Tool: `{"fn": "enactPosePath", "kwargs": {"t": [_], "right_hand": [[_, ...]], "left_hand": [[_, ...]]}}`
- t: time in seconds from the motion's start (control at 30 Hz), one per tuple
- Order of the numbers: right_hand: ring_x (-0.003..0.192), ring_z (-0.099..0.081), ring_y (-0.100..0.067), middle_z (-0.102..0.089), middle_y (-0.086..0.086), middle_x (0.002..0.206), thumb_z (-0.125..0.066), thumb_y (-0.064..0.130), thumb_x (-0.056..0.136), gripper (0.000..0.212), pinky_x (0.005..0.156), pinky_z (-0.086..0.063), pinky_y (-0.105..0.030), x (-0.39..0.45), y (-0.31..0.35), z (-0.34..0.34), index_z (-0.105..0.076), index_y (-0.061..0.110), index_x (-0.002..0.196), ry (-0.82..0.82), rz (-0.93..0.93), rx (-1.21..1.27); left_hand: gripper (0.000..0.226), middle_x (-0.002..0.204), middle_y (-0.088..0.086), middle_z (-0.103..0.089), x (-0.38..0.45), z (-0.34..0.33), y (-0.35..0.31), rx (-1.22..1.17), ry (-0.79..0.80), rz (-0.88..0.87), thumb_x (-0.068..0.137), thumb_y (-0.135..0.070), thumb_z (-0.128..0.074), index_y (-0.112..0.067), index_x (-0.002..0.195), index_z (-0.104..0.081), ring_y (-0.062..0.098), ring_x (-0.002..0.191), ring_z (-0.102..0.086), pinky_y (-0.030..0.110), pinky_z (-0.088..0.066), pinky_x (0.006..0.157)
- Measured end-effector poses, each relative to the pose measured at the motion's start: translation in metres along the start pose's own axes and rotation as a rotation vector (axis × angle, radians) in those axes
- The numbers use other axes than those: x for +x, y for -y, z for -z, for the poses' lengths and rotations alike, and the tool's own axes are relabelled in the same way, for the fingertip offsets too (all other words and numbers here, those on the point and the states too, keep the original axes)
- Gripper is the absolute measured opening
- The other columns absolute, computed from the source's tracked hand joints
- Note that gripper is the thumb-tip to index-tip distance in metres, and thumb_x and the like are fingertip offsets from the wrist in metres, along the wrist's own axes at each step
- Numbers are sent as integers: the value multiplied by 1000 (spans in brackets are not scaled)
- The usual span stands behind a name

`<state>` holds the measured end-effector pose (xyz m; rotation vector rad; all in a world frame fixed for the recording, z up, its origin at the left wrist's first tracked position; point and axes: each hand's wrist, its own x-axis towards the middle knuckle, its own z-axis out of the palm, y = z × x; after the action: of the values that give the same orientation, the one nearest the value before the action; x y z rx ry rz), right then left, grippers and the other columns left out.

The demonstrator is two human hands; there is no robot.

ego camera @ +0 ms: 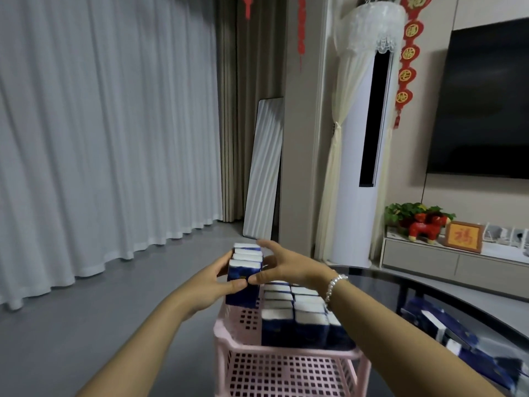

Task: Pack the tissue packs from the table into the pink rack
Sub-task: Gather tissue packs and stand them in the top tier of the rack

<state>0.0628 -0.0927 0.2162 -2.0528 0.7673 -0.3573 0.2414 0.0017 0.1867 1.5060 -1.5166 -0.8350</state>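
A row of blue-and-white tissue packs (pixel 244 277) is squeezed between both hands over the far left part of the pink rack's (pixel 237 330) top shelf. My left hand (pixel 217 279) presses the row from the left and front. My right hand (pixel 282 266), with a bead bracelet on the wrist, presses it from the right. Several more tissue packs (pixel 294 316) stand upright in rows on the right part of the same shelf. Loose tissue packs (pixel 438 325) lie on the dark table (pixel 386 285) at the right.
The rack's lower shelf (pixel 283 373) shows below the top one. Grey floor and white curtains fill the left. A mirror (pixel 263 167) leans on the wall ahead, beside a tall white air conditioner (pixel 355 167). A TV cabinet (pixel 455 262) with ornaments stands at the right.
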Motion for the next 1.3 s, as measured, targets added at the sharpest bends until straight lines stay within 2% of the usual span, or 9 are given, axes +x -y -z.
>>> {"fn": "enactPosePath", "kwargs": {"t": [0.23,0.3,0.43,0.57,0.67,0.77,1.0,1.13,1.3], "right_hand": [[124,-43,-17,-46,-1,134,-79,40,69,86,106,-37,-32,43,-20,1,-32,20,138,-38,-103,-373],[123,-40,-18,-42,-1,134,-79,48,65,91,107,-36,-32,46,-26,-1,-31,24,138,-47,-132,-476],[127,-37,-21,-35,-4,138,-78,49,67,93,109,-32,-32,46,-31,-2,-27,27,142,-48,-142,-522],[137,-20,-20,-29,7,151,-66,48,80,73,113,-22,-39,43,-32,-2,-32,31,143,-40,-24,-602],[130,-27,-21,-41,7,146,-58,51,85,62,111,-26,-42,42,-36,-5,-41,28,140,-62,18,-685],[129,-28,-22,-46,5,142,-53,54,87,60,110,-26,-43,41,-39,-5,-41,26,139,-48,1,-735],[139,-22,-20,-33,8,151,-50,56,88,67,115,-20,-44,37,-40,-8,-33,25,144,-57,-1,-718],[140,-23,-18,-37,4,149,-53,51,88,58,115,-23,-43,25,-41,-9,-41,27,140,-156,10,-571],[130,-37,-14,-56,5,132,-54,43,90,41,106,-34,-34,-14,-39,-8,-55,29,128,-338,97,-452]], "left_hand": [[87,140,-19,-32,36,-9,42,111,54,69,88,-18,-66,-27,151,-6,-2,126,-29,15,-29,98],[101,154,-12,-23,41,-12,53,125,53,94,83,-30,-71,-30,151,3,3,136,-25,19,-26,108],[113,156,-7,-25,49,-15,71,256,32,74,56,-66,-70,-63,138,9,19,142,-27,44,-29,114],[92,160,-14,-3,48,-16,66,402,83,22,80,-48,-67,-55,144,-1,20,147,-7,47,-18,118],[86,160,-10,3,51,-17,63,413,140,63,88,-39,-63,-52,146,0,20,147,-9,40,-19,118],[85,160,-3,0,51,-17,58,404,171,98,91,-33,-60,-46,148,3,22,147,-12,36,-22,115],[81,160,-12,-5,37,-14,57,117,130,82,91,-21,-61,-38,150,-9,8,145,-14,35,-19,119],[64,151,-11,-30,18,-24,38,116,-43,1,96,-17,-54,-24,151,-22,-5,127,-27,12,-25,97],[40,142,-5,-46,-4,-48,11,149,-328,-114,97,-21,-51,-26,136,-48,7,127,-43,16,-31,94]]}}
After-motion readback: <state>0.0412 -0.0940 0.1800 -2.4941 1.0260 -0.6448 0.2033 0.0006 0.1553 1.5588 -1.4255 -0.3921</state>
